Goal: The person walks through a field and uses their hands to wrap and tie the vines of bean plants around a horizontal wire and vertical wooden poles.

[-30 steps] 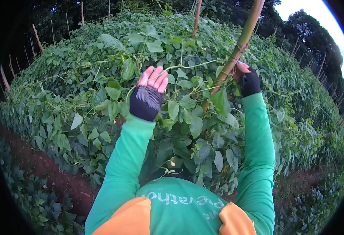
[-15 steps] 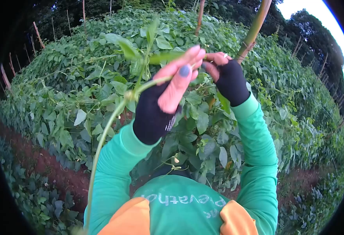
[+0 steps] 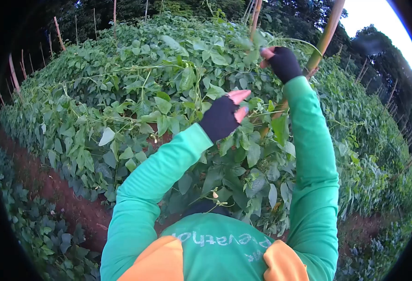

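Both of my hands wear black fingerless gloves below green sleeves. My right hand (image 3: pixel 278 62) is raised beside a bamboo pole (image 3: pixel 325 40), its thumb and fingers closed on a leafy vine (image 3: pixel 252 52). Blurred leaves show at those fingertips, and a thin stem arcs above the hand toward the pole. Lower and to the left, my left hand (image 3: pixel 227 114) is over the foliage (image 3: pixel 168 105), thumb and fingers apart, with nothing visible between them. Leaves lie just behind and beneath it.
Dense climbing plants spread ahead and to both sides, with several thin stakes (image 3: pixel 59 33) rising from them. A strip of reddish soil (image 3: pixel 70 203) runs at the lower left, beside low plants (image 3: pixel 51 248). Dark trees (image 3: pixel 374 51) stand behind.
My right hand has moved up, carrying the vine's leafy end toward the pole. My left hand has moved down and apart from it; the long stem that crossed my left arm is gone from there.
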